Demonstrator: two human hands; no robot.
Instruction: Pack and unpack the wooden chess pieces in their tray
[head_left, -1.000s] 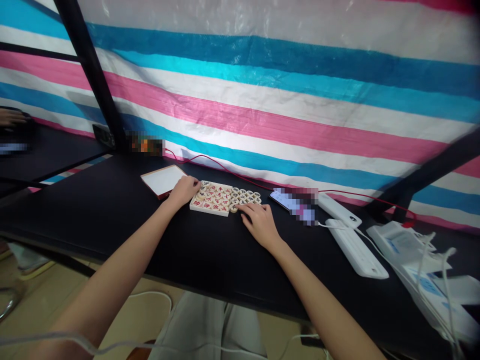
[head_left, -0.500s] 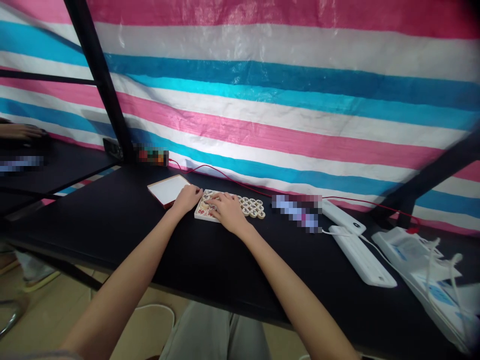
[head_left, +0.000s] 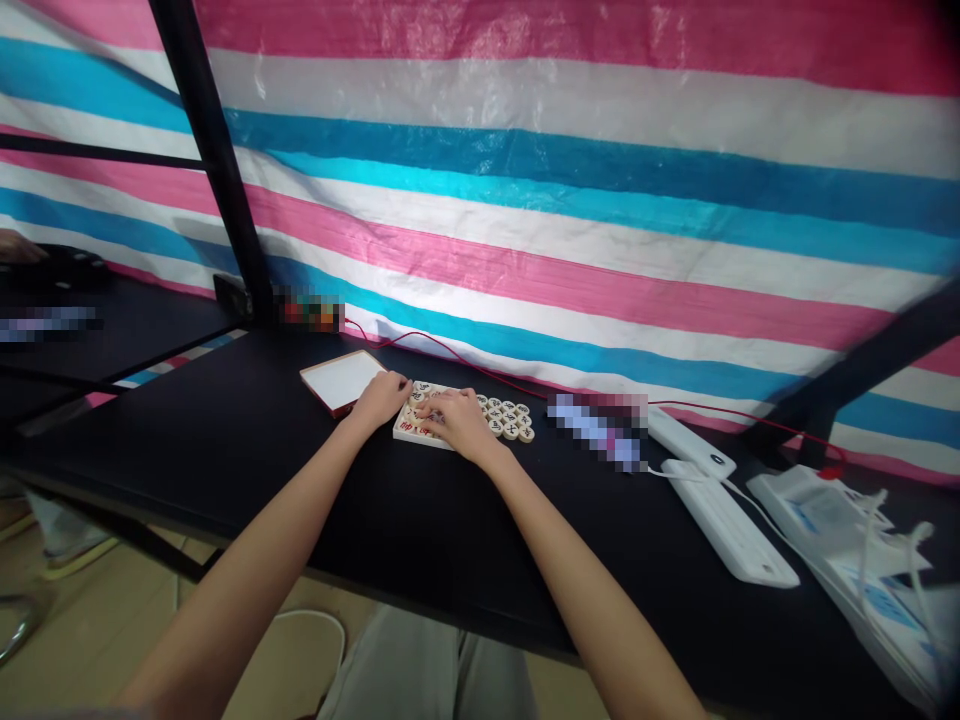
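Observation:
A shallow white box [head_left: 424, 437] holds round Chinese chess pieces [head_left: 406, 426] with red and black characters. My left hand [head_left: 382, 397] is curled at the box's left back corner, its fingertips against the rim. Over the box's middle lies my right hand [head_left: 461, 420], its fingers bent down and drawn together on a piece, which they mostly hide. Just right of the box, several black-lettered chess pieces [head_left: 511, 420] sit in close rows on the black table. Behind my left hand rests a flat lid [head_left: 337, 380] with a white inside and a reddish-brown edge.
White power banks [head_left: 731, 530] with a cable lie to the right, beside a white power strip [head_left: 847, 540] and papers. A red cable [head_left: 442, 345] runs along the striped sheet [head_left: 525, 240]. Black frame posts [head_left: 217, 160] rise at the back. Another person's hand [head_left: 19, 247] shows at far left.
My right hand's fingers have drawn closer together over the pieces. My left hand stays by the box corner. The whole view has shifted slightly, and the other person's hand has moved left.

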